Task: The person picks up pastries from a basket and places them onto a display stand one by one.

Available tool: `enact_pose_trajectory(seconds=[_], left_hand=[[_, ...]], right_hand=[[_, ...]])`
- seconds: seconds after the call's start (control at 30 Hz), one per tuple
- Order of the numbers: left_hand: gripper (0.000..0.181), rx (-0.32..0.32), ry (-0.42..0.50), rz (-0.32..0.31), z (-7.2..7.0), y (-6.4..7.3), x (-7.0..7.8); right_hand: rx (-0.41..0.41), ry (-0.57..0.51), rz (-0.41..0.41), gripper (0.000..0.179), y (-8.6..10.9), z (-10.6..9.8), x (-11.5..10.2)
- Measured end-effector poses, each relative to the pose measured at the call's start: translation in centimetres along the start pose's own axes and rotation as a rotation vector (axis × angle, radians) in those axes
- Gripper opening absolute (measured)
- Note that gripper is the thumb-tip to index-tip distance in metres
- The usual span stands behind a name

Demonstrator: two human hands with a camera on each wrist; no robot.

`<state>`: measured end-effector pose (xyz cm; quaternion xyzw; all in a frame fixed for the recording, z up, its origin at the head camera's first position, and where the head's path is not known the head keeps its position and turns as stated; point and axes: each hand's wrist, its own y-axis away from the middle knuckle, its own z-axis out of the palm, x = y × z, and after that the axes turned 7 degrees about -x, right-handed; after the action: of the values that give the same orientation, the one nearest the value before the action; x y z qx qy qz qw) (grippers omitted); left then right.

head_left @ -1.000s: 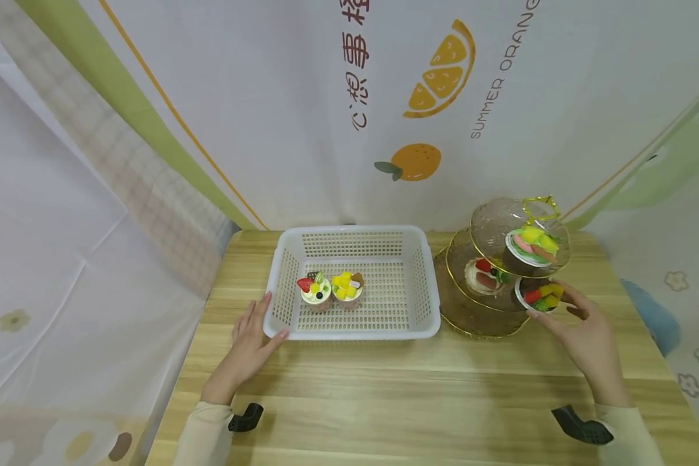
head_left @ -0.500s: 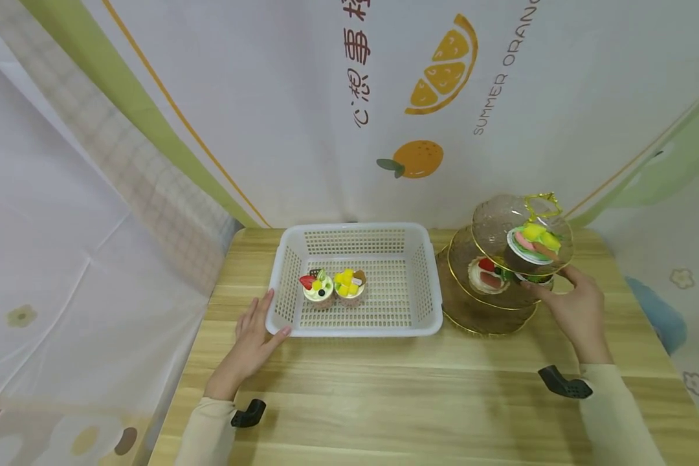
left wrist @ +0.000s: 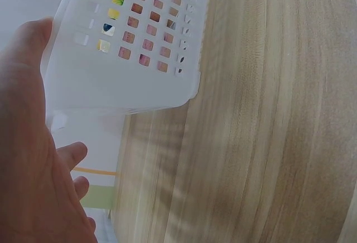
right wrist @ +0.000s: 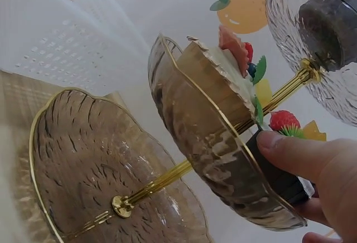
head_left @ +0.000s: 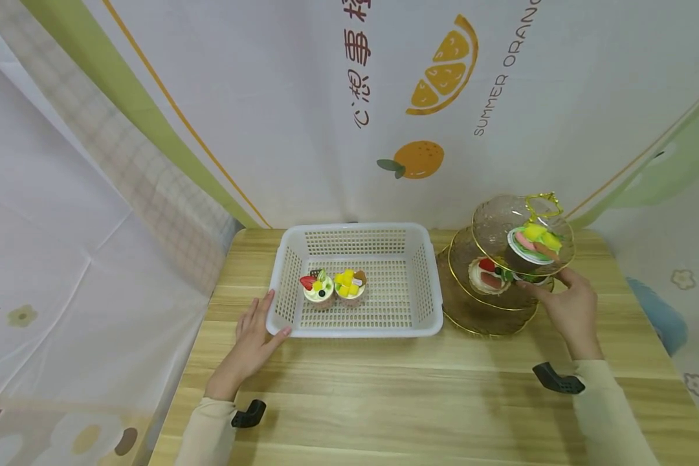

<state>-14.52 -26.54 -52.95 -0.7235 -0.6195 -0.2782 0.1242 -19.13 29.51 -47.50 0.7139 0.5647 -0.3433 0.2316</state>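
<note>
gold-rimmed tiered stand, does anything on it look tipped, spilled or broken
Nothing on the stand stands out. The top cupcake and pale cupcake sit whole in place; the right hand grips the raspberry-topped cupcake, partly hiding it. No spill or crack shows.

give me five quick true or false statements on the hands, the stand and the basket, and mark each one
1. The person's right hand grips a dark-cupped cake with red and yellow fruit at the middle tier of the three-tier, gold-rimmed transparent brownish stand. True.
2. The person's left hand touches the white rectangular perforated plastic basket. True.
3. The basket holds four cakes. False: it holds two, a strawberry-topped white one and a mostly yellow-topped one.
4. A dark-cupped cake with yellow, pink and green topping sits on the top tier. True.
5. From the person's side, the stand is left of the basket. False: it is on the basket's right.
</note>
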Motion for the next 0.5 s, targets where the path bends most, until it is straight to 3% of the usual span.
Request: enact_pose_trajectory(seconds=[0.13,0.5], left_hand=[[0.085,0.002,-0.001,0.002,0.14,-0.05,-0.12],[0.085,0.011,0.011,0.019,0.24,-0.05,-0.25]], right_hand=[[0.017,-0.007,-0.01,0.062,-0.04,0.33,0.26],[-0.034,-0.034,-0.014,0.065,0.37,0.17,0.51]])
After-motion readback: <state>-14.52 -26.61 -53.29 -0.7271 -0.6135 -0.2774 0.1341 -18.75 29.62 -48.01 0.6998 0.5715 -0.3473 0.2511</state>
